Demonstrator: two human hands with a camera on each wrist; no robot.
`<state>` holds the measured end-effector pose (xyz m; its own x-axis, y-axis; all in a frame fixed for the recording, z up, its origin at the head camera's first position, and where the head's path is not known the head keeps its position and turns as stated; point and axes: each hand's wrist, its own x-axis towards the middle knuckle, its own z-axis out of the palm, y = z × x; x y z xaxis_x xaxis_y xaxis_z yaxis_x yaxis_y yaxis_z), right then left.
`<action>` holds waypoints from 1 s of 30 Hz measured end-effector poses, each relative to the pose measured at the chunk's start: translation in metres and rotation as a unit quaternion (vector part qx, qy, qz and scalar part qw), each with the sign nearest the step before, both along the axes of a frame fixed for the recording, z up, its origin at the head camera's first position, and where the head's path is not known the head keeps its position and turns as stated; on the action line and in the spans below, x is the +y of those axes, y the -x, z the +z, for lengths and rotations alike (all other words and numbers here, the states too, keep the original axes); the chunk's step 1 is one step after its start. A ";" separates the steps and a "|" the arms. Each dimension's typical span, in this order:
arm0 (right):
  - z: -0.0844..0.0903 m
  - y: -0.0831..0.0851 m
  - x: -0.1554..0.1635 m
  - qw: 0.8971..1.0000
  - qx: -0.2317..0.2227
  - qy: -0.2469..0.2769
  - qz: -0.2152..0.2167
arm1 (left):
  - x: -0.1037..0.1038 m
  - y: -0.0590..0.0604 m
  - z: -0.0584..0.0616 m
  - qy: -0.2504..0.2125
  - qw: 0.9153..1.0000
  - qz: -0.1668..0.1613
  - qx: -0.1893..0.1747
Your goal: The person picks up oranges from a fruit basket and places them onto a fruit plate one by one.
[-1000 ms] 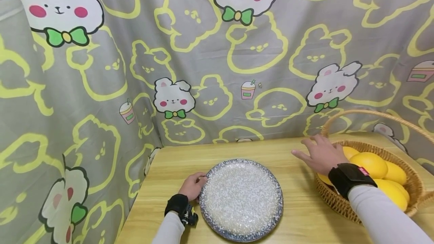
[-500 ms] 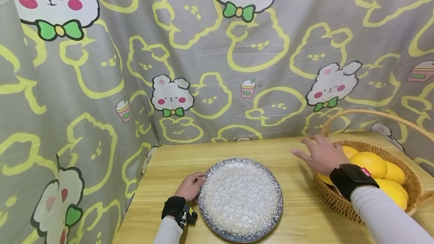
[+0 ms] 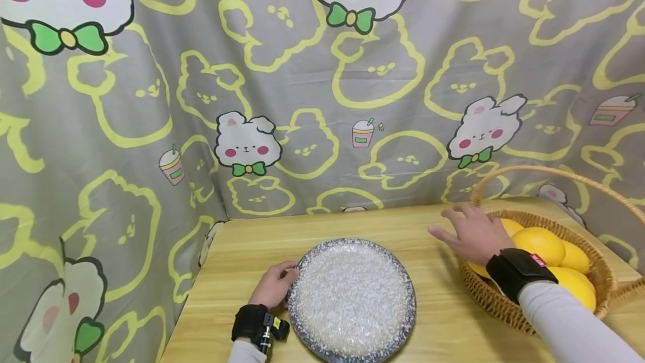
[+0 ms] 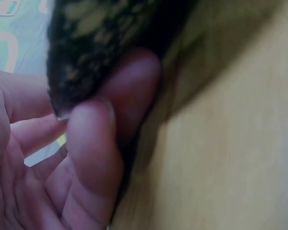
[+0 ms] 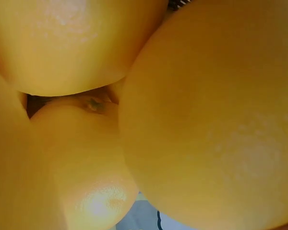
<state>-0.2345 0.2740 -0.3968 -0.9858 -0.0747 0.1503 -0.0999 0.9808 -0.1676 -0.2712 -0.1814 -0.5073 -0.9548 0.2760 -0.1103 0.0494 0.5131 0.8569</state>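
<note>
A round plate (image 3: 353, 301), speckled white with a dark blue rim, lies on the wooden table. My left hand (image 3: 274, 284) grips its left edge. In the left wrist view fingertips (image 4: 93, 139) curl in at the underside of the dark speckled rim (image 4: 86, 52). My right hand (image 3: 476, 234) is over the left side of a wicker basket (image 3: 496, 304), fingers spread and thumb pointing left. Under and beside it are several yellow fruits (image 3: 539, 245). The right wrist view is filled by these smooth round fruits (image 5: 206, 115), one showing a small greenish stem end; no fingers show there.
The basket's tall arched handle (image 3: 559, 170) rises behind the right hand. A grey curtain (image 3: 302, 88) with cartoon prints hangs along the table's back and left edges. Bare tabletop (image 3: 433, 296) lies between plate and basket.
The head view has turned slightly to the right, so everything sits a little further left. Both hands keep about the same places at the plate and the basket.
</note>
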 end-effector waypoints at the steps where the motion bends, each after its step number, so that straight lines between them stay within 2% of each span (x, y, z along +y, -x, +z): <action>1: 0.000 0.000 0.000 1.000 0.000 0.001 0.000 | 0.000 -0.001 0.001 0.000 1.000 0.003 -0.002; 5: -0.001 -0.002 0.000 1.000 0.000 0.001 -0.001 | 0.001 -0.001 0.003 0.005 1.000 0.011 0.005; 9: -0.001 -0.005 0.002 1.000 0.002 -0.003 -0.007 | 0.003 0.001 0.004 0.004 1.000 0.004 0.013; 13: -0.003 -0.008 0.001 1.000 0.009 -0.001 -0.011 | 0.002 0.001 0.002 -0.008 1.000 -0.001 0.005; 22: -0.003 -0.012 -0.007 1.000 0.011 0.015 -0.020 | -0.004 -0.002 -0.004 -0.024 0.999 0.019 -0.016; 30: -0.007 -0.013 -0.003 1.000 0.023 -0.003 -0.016 | 0.001 0.000 -0.003 -0.026 0.999 0.013 -0.019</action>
